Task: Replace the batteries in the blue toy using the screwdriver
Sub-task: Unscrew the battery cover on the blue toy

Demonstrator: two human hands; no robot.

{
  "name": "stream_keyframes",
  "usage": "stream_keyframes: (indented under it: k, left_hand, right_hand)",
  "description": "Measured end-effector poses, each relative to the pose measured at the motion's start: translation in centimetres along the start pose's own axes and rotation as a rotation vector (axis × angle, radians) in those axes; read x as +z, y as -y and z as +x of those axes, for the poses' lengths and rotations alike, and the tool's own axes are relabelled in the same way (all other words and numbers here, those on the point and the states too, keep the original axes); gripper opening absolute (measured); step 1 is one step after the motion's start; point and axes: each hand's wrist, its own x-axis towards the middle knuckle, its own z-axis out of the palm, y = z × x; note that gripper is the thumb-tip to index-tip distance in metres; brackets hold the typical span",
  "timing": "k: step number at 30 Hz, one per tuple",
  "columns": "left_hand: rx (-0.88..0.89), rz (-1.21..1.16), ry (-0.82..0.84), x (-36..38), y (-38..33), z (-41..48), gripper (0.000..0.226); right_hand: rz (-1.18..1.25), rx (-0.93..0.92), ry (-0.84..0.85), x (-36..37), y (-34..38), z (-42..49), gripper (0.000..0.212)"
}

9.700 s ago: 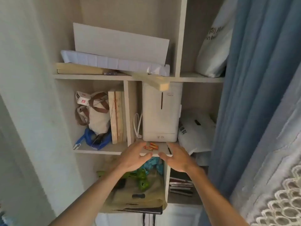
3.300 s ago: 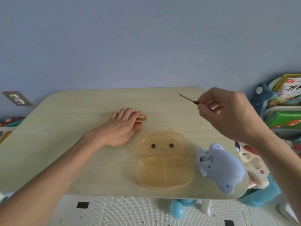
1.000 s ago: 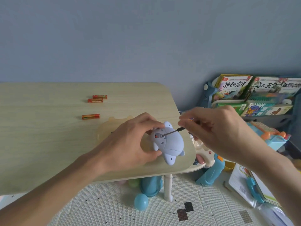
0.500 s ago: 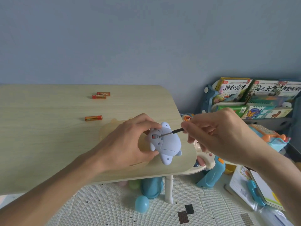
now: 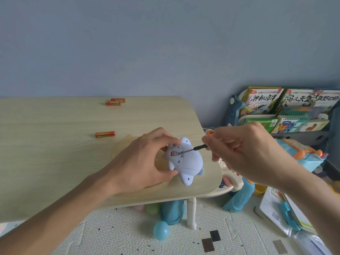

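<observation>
My left hand [image 5: 143,161] grips the pale blue toy [image 5: 185,162] belly-up over the right end of the wooden table [image 5: 55,159]. My right hand [image 5: 244,153] pinches a thin screwdriver [image 5: 193,149]; its tip sits in the screw hole of the toy's battery cover, where a bit of red shows. Three orange batteries lie on the table: one [image 5: 105,134] left of my left hand, and a pair [image 5: 115,101] near the far edge.
A translucent yellow animal-shaped tray [image 5: 121,148] lies on the table, mostly hidden under my left hand. Right of the table stand a book rack [image 5: 287,111] and plastic toys [image 5: 301,153]. A blue ball [image 5: 161,230] lies on the foam floor mat.
Both hands hold their grips and the screwdriver tip stays in the toy's screw hole. The toy has tilted slightly in my left hand; the view has shifted a little.
</observation>
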Motion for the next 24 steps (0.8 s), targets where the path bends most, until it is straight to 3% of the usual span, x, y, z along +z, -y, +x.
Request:
stream_keyframes:
  k: [4, 9, 13, 15, 18, 21, 24]
  left_hand:
    - [-0.004, -0.009, 0.004, -0.01, 0.17, 0.03, 0.053]
    - [-0.003, -0.013, -0.004, 0.06, 0.21, 0.16, 0.054]
    - [0.001, 0.015, -0.001, 0.02, 0.26, 0.14, 0.054]
    - [0.002, 0.023, -0.001, -0.06, 0.26, 0.08, 0.054]
    - [0.011, 0.033, -0.006, -0.09, 0.24, 0.07, 0.053]
    - [0.012, 0.035, -0.004, -0.11, 0.25, 0.09, 0.051]
    - [0.008, 0.035, -0.001, -0.11, 0.25, 0.17, 0.05]
  right_hand:
    - [0.059, 0.037, -0.015, 0.27, 0.03, 0.12, 0.006]
    - [0.203, 0.056, 0.083, -0.5, -0.14, -0.04, 0.017]
    - [0.058, 0.03, 0.062, -0.39, -0.26, 0.03, 0.019]
    - [0.004, 0.006, 0.036, -0.23, -0.17, 0.05, 0.03]
    - [-0.042, -0.043, 0.001, 0.19, -0.07, 0.03, 0.015]
    - [0.063, -0.028, 0.038, 0.22, -0.15, -0.04, 0.005]
    - [0.129, -0.01, 0.09, -0.29, -0.3, -0.17, 0.013]
